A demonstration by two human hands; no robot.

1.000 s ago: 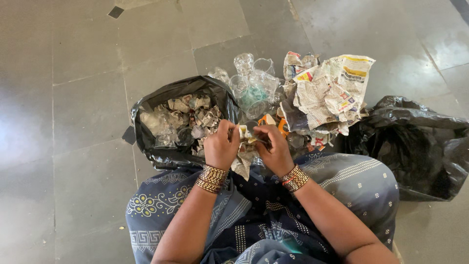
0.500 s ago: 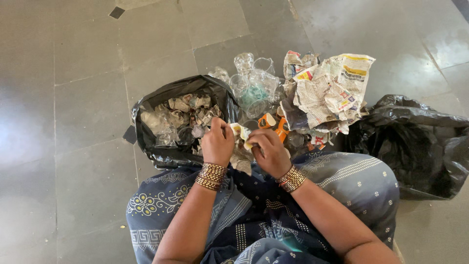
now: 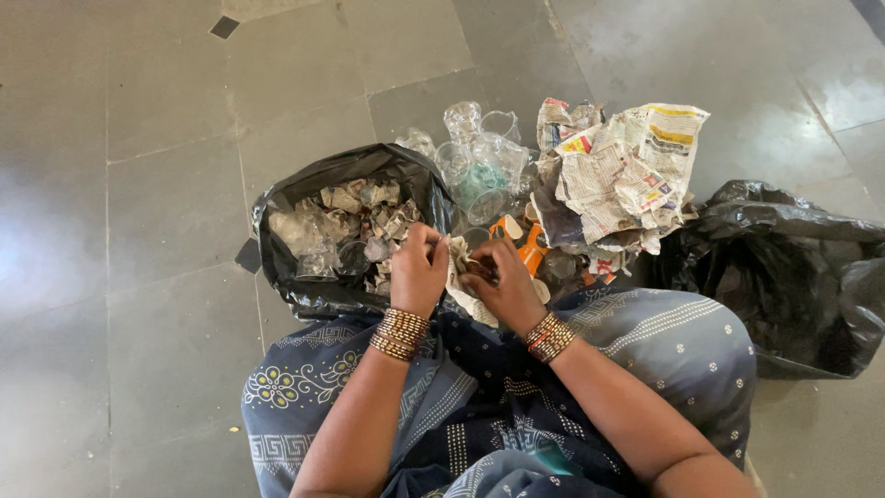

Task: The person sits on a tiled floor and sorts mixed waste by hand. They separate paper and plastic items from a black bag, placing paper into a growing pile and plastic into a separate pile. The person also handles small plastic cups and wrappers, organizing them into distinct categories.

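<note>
— What do the hands have?

— The left hand (image 3: 419, 274) and the right hand (image 3: 502, 286) meet just above the lap, fingers curled narrow around a crumpled scrap of paper (image 3: 458, 267) pinched between them. What the right fingers press inside it is too small to tell.

— Where does that sit among the bags?

— At the 3 o'clock edge of the open black bag (image 3: 304, 277), which lies on the floor (image 3: 138, 184). The left hand touches its rim.

— What is in that bag?

— Crumpled paper bits and clear plastic pieces (image 3: 346, 226), filling most of its mouth.

— And beyond the hands?

— At 12 o'clock, a cluster of clear plastic cups (image 3: 479, 161), tipped and stacked against each other. At 1 o'clock, a heap of crumpled newspaper (image 3: 627, 171). Between the heap and the hands, some orange pieces (image 3: 527, 249) lie on the floor.

— Any other container?

— A second black bag (image 3: 793, 267) at 3 o'clock, slumped beside the knee. Its inside does not show.

— Wrists?

— Stacks of gold and red bangles (image 3: 398, 334) on both.
</note>
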